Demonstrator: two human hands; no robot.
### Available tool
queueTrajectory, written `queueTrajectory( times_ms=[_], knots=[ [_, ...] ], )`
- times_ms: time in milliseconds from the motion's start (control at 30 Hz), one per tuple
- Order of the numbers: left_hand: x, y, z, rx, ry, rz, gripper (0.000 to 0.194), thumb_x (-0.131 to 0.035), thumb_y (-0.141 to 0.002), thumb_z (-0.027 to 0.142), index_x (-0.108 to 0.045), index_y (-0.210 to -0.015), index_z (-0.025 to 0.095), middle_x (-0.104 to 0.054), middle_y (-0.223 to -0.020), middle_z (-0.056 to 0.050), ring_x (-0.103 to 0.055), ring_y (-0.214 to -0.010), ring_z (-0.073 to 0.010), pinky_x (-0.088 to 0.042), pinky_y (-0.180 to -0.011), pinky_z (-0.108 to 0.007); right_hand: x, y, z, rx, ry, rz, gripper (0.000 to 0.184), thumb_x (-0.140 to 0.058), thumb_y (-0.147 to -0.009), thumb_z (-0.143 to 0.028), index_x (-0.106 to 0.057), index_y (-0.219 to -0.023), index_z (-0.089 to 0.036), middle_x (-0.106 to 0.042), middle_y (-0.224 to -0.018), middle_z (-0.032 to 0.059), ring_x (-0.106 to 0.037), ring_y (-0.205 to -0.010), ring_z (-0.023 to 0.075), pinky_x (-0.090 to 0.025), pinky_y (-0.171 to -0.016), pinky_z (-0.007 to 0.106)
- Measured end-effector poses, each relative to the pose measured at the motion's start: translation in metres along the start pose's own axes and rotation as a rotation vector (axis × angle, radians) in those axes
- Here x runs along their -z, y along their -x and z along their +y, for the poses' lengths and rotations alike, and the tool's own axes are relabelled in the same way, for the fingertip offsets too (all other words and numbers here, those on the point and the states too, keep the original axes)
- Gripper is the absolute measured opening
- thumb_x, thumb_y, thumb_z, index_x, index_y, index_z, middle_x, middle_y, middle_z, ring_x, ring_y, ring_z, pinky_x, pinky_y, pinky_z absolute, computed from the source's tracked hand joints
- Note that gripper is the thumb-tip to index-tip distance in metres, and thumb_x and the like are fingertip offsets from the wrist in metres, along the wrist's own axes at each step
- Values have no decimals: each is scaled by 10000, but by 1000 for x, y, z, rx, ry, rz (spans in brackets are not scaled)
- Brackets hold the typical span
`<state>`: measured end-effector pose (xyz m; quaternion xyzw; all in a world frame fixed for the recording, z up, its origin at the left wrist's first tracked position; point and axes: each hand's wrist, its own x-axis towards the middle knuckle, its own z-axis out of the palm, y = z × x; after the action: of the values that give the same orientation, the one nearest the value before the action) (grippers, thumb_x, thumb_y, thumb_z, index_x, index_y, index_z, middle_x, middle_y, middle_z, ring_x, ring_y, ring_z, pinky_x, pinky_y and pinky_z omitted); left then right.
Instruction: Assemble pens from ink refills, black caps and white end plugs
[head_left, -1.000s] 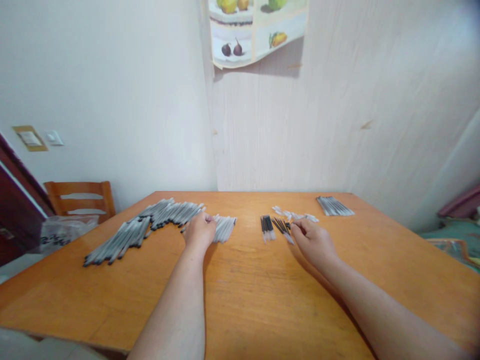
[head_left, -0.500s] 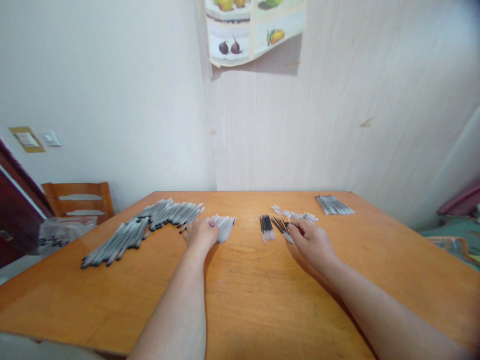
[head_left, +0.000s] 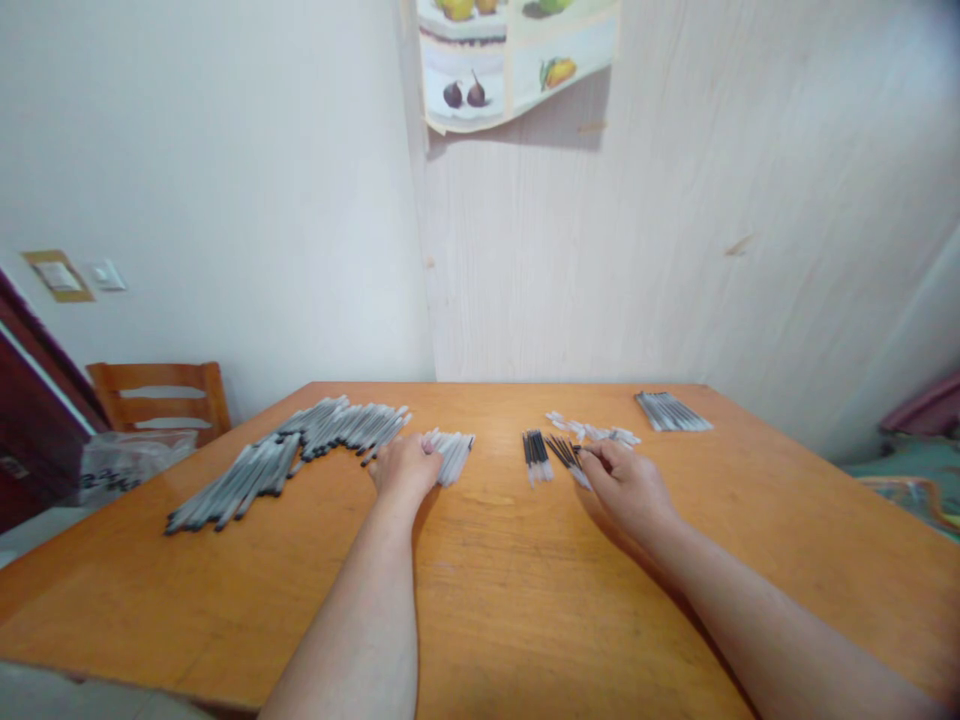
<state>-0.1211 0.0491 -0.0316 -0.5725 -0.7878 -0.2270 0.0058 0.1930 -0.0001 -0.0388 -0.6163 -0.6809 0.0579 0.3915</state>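
Observation:
My left hand [head_left: 406,465] rests on the table with its fingers curled, at the left end of a row of whitish translucent pen barrels [head_left: 455,458]. Its thumb touches the nearest barrels; what lies under the fingers is hidden. My right hand [head_left: 621,475] is closed in a pinch at the dark end of a black pen refill, beside a fanned group of black refills [head_left: 566,455] with pale ends. Left of that group lies a neat row of similar black refills [head_left: 536,455]. Small white pieces, possibly caps [head_left: 589,428], are scattered just behind my right hand.
A large pile of grey pens with dark ends [head_left: 255,475] spreads over the left of the wooden table [head_left: 480,620]. Another row of pens [head_left: 673,411] lies at the back right. A wooden chair [head_left: 157,378] and a plastic bag [head_left: 131,460] stand beyond the left edge.
The whole view has shifted very slightly. Both hands stay at the same places among the pen parts, with no clear change in their grip.

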Motion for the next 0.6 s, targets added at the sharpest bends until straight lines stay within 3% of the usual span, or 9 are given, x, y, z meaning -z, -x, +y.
queueTrajectory(
  times_ms=[233, 333, 500, 600],
  knots=[
    [7, 5, 7, 1, -33, -18, 150, -591, -754, 345, -726, -794, 293, -715, -989, -128, -597, -1032, -395, -404, -799, -491, 0, 0, 1, 19, -1, -3, 277, -463, -875, -372, -688, -828, -218, -670, -732, 41, -585, -692, 193, -372, -633, 278],
    [12, 7, 12, -49, -15, -8, 163, -560, -783, 326, -715, -803, 279, -726, -954, -111, -617, -1000, -356, -396, -812, -460, 1, 1, -2, 24, -11, 1, 282, -461, -884, -373, -682, -815, -213, -662, -733, 40, -582, -700, 189, -376, -637, 278],
    [11, 17, 28, -271, 215, 6, 164, -558, -823, 348, -672, -878, 243, -729, -882, -61, -645, -872, -246, -399, -785, -353, -2, 1, -4, 98, -5, 17, 278, -456, -902, -351, -695, -876, -210, -680, -827, 56, -604, -789, 203, -420, -714, 298],
    [10, 30, 43, -415, 471, -124, 118, -575, -806, 285, -655, -865, 222, -709, -851, -36, -623, -783, -191, -402, -703, -293, -4, 1, -4, 192, 5, 40, 281, -470, -902, -319, -680, -1050, -206, -684, -976, 83, -605, -913, 225, -443, -804, 330]
  ],
)
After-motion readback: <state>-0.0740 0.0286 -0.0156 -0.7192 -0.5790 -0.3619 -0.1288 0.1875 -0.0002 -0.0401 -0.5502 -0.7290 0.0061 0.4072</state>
